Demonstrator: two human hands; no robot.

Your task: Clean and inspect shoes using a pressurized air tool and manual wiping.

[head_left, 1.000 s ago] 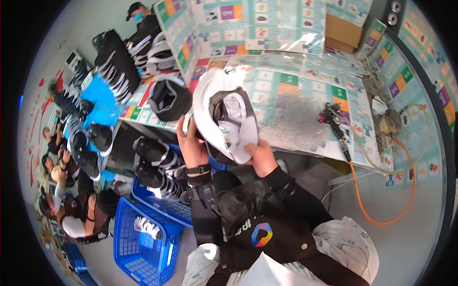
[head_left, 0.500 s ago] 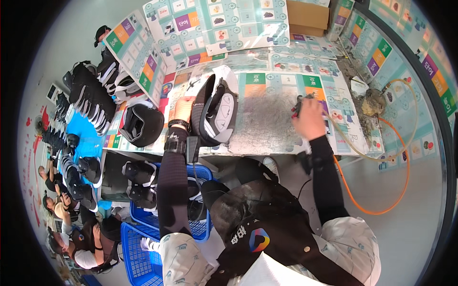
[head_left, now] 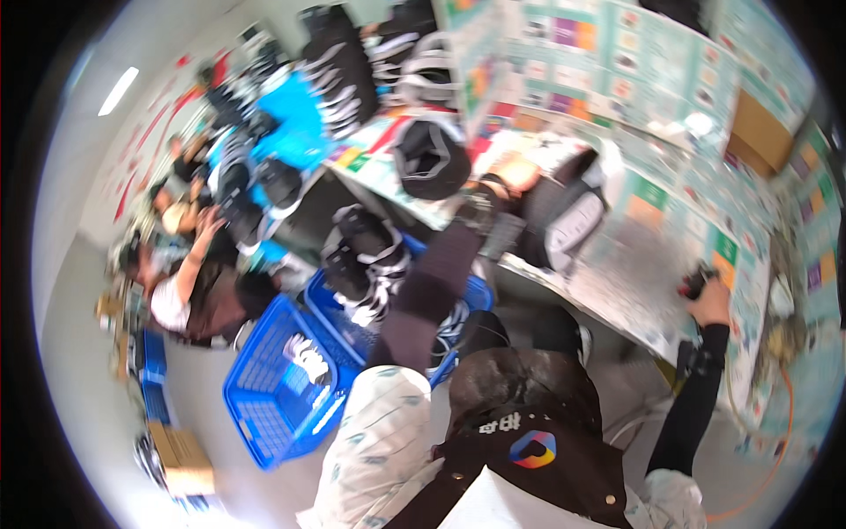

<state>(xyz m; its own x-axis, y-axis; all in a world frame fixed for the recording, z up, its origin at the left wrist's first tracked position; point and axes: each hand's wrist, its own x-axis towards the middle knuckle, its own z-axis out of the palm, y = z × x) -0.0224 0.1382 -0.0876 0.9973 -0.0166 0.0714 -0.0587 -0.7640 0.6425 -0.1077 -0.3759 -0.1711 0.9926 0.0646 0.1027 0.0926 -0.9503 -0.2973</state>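
Note:
The picture is smeared by motion. A black shoe [head_left: 551, 207] with a grey and white side panel stands on the worktable [head_left: 630, 269]. My left hand [head_left: 515, 172] is closed against its left side, its fingertips blurred and partly hidden by the shoe. Out to the right, over the table's edge area, my right hand [head_left: 712, 301] is closed round a small dark hand tool [head_left: 696, 282] with a reddish part. The tool is apart from the shoe. Another black shoe [head_left: 432, 159] sits on the table to the left of my left hand.
Blue baskets [head_left: 238, 379] below the table hold black-and-white shoes [head_left: 361, 251]. Stacked black pieces [head_left: 335, 70] stand at the far left, beside a blue surface [head_left: 295, 115]. A person [head_left: 216, 295] is at the left. A cardboard box [head_left: 760, 132] and an orange hose [head_left: 790, 414] are at the right.
My view has swung left and tilted, so the table now appears farther right and more of the baskets shows. Both hands keep the same things; the right hand sits a little lower on the table.

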